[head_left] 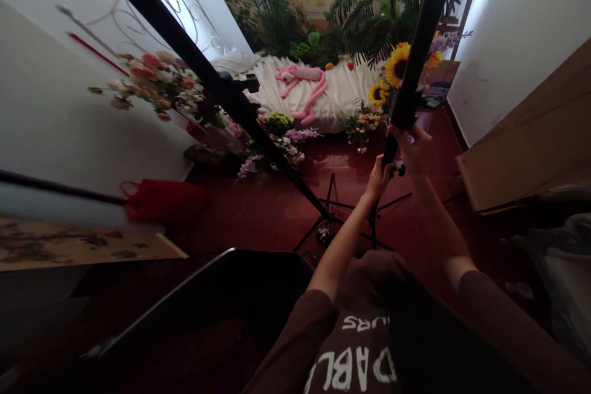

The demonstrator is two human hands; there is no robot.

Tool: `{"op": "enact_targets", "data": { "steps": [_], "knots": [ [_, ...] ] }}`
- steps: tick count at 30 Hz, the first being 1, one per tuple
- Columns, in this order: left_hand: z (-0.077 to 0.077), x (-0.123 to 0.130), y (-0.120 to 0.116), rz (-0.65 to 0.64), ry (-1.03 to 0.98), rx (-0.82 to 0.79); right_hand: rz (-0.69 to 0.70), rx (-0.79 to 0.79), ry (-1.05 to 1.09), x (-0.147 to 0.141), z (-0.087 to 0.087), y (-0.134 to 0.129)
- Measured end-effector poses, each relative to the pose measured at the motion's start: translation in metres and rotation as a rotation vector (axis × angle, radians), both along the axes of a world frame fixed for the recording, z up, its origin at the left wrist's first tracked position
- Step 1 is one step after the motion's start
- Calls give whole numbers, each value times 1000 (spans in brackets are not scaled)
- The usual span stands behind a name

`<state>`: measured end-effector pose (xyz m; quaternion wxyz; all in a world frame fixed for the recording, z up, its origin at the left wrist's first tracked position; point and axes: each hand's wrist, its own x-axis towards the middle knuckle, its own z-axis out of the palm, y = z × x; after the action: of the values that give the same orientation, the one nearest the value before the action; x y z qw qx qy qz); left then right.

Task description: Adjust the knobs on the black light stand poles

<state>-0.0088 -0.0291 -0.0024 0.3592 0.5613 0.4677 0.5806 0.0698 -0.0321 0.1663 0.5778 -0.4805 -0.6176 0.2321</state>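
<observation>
My left hand (379, 177) is wrapped round the lower pole of a black tripod stand (422, 37), just beside a small clamp knob (398, 170). Higher up, my right hand (415, 146) grips the same pole at its dark collar, thumb and fingers on either side. The pole rises steeply toward the top of the view, its upper end out of frame. A second black tripod stand (184, 40) slants across from the upper left, with knobs along its pole. Spread legs of the stands meet the floor close together, partly behind my left forearm.
Ahead, a white-draped bed (270, 95) bears a pink plush toy (309, 77). Sunflowers (398, 64), pink flowers (148, 71) and palm fronds (369, 6) surround it. A red bag (161, 200) is at left, a black open-topped container (221, 295) below, a brown panel (530, 129) at right.
</observation>
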Motion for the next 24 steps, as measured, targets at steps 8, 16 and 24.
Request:
{"op": "enact_targets", "data": {
  "steps": [8, 16, 24],
  "knots": [
    [-1, -1, -1, -7, 15, 33, 24, 82, -43, 0, 13, -1],
    [-1, -1, -3, 39, 48, 62, 41, 61, -52, 8, -6, 6],
    [-4, 0, -1, 41, 48, 106, 168, -67, -49, 58, -67, -25]
  ]
}}
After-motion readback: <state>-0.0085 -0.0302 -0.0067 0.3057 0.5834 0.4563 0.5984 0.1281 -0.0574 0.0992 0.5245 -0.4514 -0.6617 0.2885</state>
